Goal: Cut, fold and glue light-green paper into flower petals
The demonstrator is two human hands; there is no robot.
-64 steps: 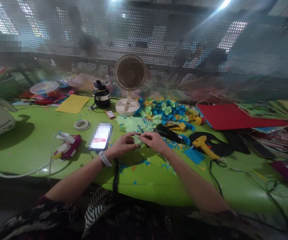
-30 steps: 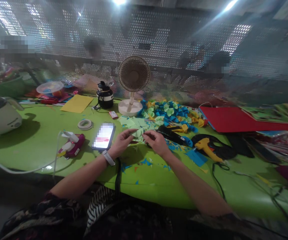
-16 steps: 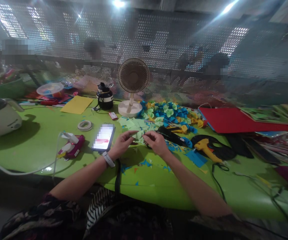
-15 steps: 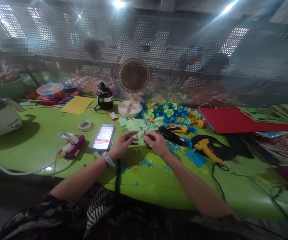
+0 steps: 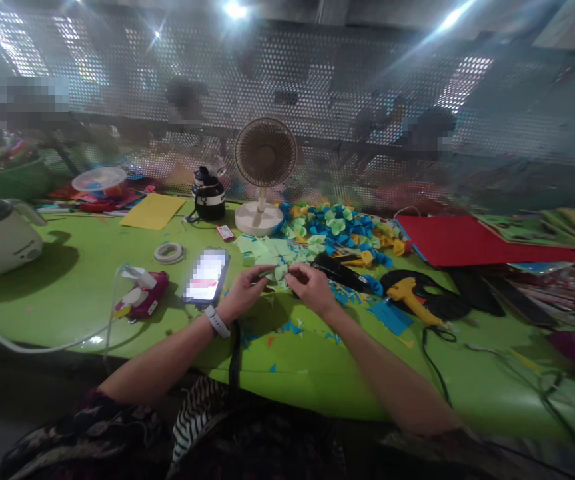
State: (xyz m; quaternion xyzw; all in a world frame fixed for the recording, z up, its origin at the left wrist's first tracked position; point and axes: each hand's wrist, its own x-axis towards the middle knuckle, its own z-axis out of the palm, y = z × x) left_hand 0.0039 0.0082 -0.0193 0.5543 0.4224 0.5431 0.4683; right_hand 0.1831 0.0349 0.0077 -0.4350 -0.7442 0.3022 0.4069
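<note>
Between my two hands is a small light green paper flower [image 5: 280, 273], pinched at its edges. My left hand [image 5: 246, 290], with a pale watch at the wrist, has its thumb and fingers closed on the flower's left side. From the right, the fingertips of my right hand [image 5: 311, 287] close on the other side. Just beyond lie light green paper pieces [image 5: 267, 250] and a heap of blue, green and yellow paper flowers [image 5: 337, 227]. A black tool [image 5: 342, 272], partly covered, rests right of my right hand, with blue paper scraps [image 5: 347, 293] around it.
A lit phone [image 5: 207, 277], a tape roll [image 5: 168, 253] and a maroon power strip [image 5: 147, 293] with a white cable lie left. A fan [image 5: 266, 157] and a black bottle [image 5: 209, 195] stand behind. A yellow glue gun [image 5: 410, 300] and red sheets [image 5: 467, 240] are right.
My hands stay in nearly the same place around the green paper flower. Their fingers have shifted slightly on it; the things on the table have not moved.
</note>
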